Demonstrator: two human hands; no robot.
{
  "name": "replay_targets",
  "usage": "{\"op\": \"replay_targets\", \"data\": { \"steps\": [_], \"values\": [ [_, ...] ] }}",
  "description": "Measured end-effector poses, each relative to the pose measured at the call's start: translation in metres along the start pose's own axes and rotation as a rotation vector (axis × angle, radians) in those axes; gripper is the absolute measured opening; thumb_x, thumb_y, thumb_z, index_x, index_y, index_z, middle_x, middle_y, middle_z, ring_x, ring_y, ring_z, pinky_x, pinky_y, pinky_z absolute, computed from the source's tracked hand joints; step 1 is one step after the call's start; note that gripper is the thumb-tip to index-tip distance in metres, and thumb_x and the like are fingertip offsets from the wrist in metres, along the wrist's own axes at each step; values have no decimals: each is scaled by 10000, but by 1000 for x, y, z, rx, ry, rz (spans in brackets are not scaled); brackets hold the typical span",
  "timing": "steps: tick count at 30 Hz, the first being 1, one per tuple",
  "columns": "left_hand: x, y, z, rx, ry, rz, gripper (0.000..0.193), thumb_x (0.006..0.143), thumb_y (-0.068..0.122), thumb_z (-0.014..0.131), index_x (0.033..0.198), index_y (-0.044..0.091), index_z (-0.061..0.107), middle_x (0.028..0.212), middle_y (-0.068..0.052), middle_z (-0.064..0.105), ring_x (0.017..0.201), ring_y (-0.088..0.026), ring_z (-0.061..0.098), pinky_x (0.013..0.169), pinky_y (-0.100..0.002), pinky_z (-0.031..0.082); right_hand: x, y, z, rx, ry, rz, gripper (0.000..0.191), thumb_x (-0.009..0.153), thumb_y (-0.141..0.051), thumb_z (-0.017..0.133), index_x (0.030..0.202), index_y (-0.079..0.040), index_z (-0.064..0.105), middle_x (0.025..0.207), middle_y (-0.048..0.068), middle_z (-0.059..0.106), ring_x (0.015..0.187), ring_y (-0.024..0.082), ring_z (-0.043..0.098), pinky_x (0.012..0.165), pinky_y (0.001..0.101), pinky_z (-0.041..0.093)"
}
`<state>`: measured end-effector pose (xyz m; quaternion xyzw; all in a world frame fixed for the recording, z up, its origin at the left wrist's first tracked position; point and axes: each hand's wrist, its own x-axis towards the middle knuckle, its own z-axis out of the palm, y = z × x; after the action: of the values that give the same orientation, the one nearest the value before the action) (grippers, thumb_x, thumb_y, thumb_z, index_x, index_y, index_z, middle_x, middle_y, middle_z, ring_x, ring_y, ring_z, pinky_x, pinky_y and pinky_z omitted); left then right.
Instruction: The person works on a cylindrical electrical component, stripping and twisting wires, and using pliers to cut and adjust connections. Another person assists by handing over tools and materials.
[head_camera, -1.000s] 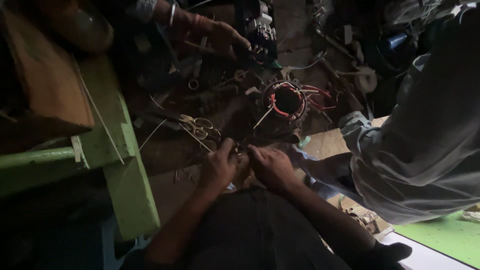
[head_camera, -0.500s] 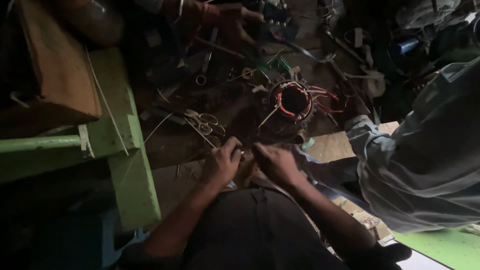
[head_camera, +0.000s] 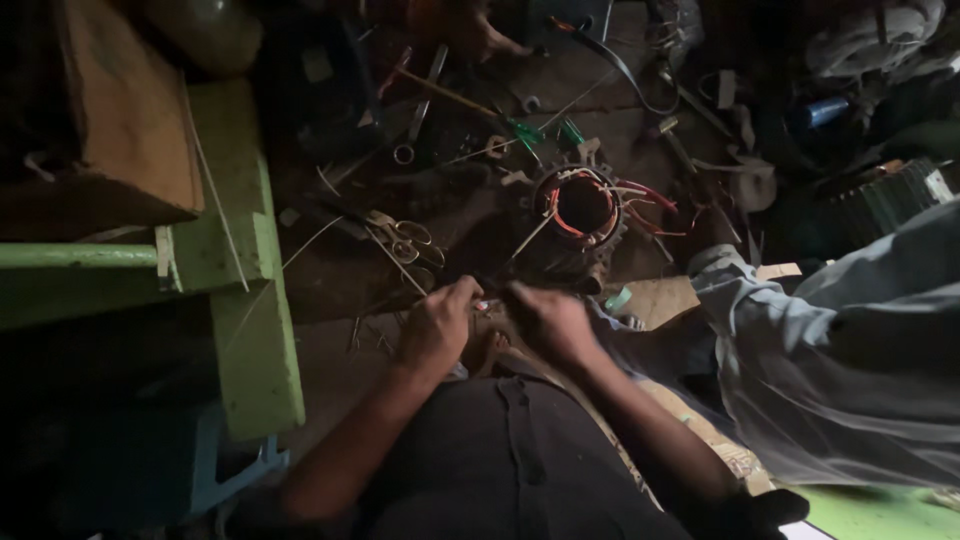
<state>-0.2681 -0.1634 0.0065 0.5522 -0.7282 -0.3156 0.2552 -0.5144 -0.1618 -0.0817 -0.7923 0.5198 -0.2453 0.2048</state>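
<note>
Head view: I keep my left hand and right hand pinching the small wire end steadily together, close to the motor stator.

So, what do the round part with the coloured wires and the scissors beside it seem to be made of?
The round part looks like dark, dull metal, probably steel, with reddish coils inside that suggest copper wire; red and white leads look plastic-coated. The scissors appear to be metal with a pale, worn shine on the handle loops. The dim light leaves the finish uncertain.
</note>
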Motion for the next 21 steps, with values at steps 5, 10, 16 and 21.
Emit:
{"op": "replay_targets", "data": {
  "steps": [5,10,16,21],
  "values": [
    [-6,1,19,157,31,22,36,978,47,589,988,29,619,910,-183,744,853,-348,747,681,-447,596,3,-5,-7,-11,-167,123,428,931,-116,567,1351,-157,638,925,170,737,744,328,719,661,430,566],
    [6,-3,43,-256,-146,-223,122,922,51,647,1038,76,676,951,-201,743,902,-372,725,792,-488,577,7,-30,-45,126,-53,103,282,942,-94,536,1192,-151,654,841,81,734,777,273,754,658,379,582],
    [-10,17,36,-138,196,-187,151,923,105,649,1066,90,604,832,-109,782,814,-312,769,645,-449,589,15,-35,-52,-156,50,-226,458,896,-117,590,1342,-217,624,949,130,759,715,330,722,583,428,578],
    [-11,36,29,118,240,-185,98,987,183,645,1057,118,630,700,-141,722,660,-349,741,520,-453,545,8,-20,-36,-159,-191,1,364,926,-156,614,1290,-168,610,820,150,720,687,374,696,567,493,529]
  ]
}}
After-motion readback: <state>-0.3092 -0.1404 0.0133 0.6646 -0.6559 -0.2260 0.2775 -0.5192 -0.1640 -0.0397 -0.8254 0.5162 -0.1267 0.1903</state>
